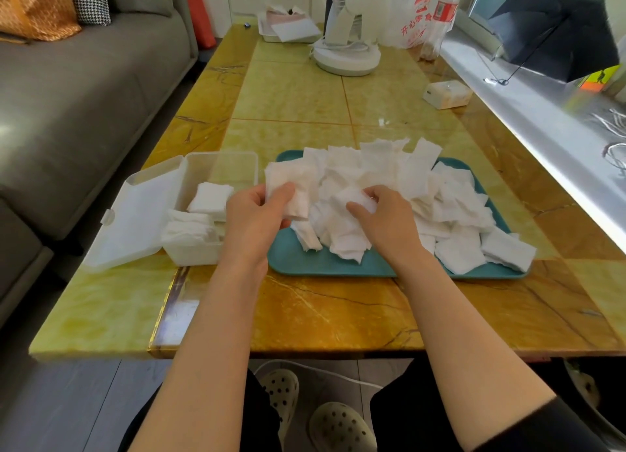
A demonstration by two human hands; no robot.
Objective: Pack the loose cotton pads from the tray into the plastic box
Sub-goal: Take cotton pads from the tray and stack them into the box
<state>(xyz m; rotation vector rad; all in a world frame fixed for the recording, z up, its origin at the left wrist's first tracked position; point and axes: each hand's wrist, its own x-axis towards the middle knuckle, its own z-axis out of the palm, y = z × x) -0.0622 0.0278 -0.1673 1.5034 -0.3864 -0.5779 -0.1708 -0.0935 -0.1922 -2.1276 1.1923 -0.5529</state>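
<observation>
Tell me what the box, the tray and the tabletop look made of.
Box: clear, slightly frosted plastic, with see-through walls. Tray: teal, matte, probably plastic, with a smooth rounded rim. Tabletop: glossy yellow stone-like slabs with dark veins, possibly marble or an imitation.

White square cotton pads (450, 194) lie heaped on the teal tray (305, 262); just left, the clear plastic box (220, 167), lid open, holds a few stacked pads
</observation>
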